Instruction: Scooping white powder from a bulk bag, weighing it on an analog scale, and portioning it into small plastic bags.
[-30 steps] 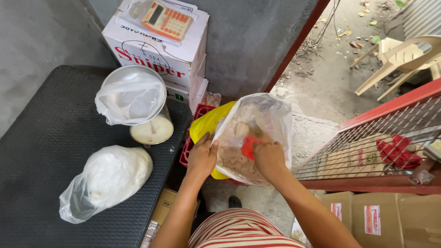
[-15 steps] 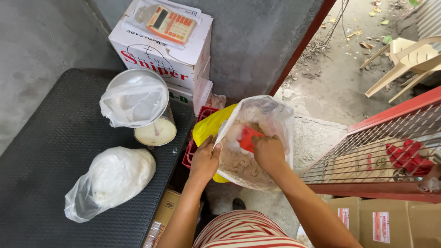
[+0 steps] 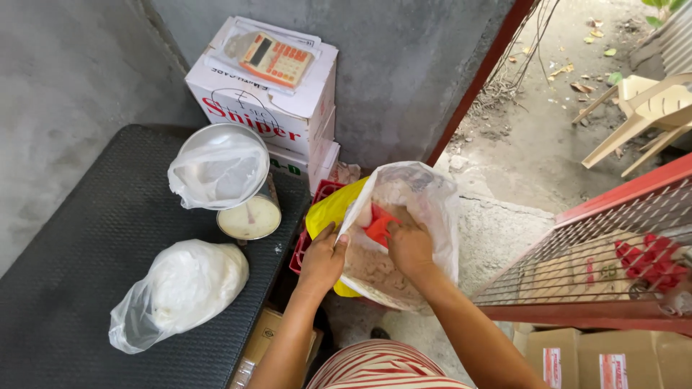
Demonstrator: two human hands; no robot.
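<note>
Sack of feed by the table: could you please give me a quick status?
Left hand grips sack rim. Right hand inside, holding red scoop. Nothing blocking.

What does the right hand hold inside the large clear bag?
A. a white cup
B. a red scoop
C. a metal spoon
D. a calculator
B: the right hand grips a red scoop over the brownish powder in the large clear bag, while the left hand holds the bag's edge open.
</note>
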